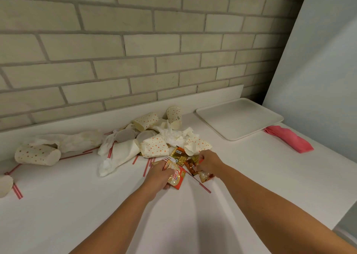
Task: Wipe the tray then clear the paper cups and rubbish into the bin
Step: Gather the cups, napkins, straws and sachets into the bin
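Observation:
On the white counter (pixel 77 205) lies a heap of polka-dot paper cups (pixel 154 147), crumpled napkins (pixel 173 135) and red-striped straws (pixel 201 184). My left hand (pixel 160 174) grips a red and white sachet (pixel 177 178) at the near edge of the heap. Just to its right, my right hand (pixel 207 162) pinches brown sachets (pixel 193 166). One cup (pixel 37 155) lies on its side far left. The white tray (pixel 239 118) sits bare at the back right, with a pink cloth (pixel 289 138) beside it.
A brick wall runs behind the counter, and a white panel (pixel 318 70) rises at the right. More straws (pixel 17 192) and a cup edge (pixel 5 186) lie at the far left. The counter's right end drops off near the lower right. No bin is in view.

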Action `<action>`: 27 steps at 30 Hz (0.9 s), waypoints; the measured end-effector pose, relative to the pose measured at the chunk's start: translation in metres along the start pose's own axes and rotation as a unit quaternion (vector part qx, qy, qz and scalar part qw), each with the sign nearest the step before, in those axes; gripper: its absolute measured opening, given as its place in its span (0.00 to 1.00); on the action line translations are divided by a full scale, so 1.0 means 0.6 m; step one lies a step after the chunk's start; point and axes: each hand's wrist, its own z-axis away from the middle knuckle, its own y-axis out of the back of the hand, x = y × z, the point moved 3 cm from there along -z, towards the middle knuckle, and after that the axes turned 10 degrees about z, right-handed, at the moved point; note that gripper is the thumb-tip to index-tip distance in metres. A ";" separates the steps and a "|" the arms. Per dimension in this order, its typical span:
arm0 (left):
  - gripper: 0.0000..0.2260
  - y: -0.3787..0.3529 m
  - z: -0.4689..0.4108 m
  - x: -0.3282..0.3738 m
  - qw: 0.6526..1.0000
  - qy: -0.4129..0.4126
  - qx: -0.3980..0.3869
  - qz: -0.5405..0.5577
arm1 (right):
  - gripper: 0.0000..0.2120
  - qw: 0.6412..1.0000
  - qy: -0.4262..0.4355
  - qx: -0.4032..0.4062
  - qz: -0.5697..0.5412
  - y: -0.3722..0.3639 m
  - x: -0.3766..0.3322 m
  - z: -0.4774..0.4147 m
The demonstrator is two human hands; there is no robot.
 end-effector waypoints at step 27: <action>0.11 -0.007 0.000 0.026 0.974 -0.074 -0.053 0.207 | 0.16 0.960 0.139 -0.019 -0.242 0.003 -0.112 0.025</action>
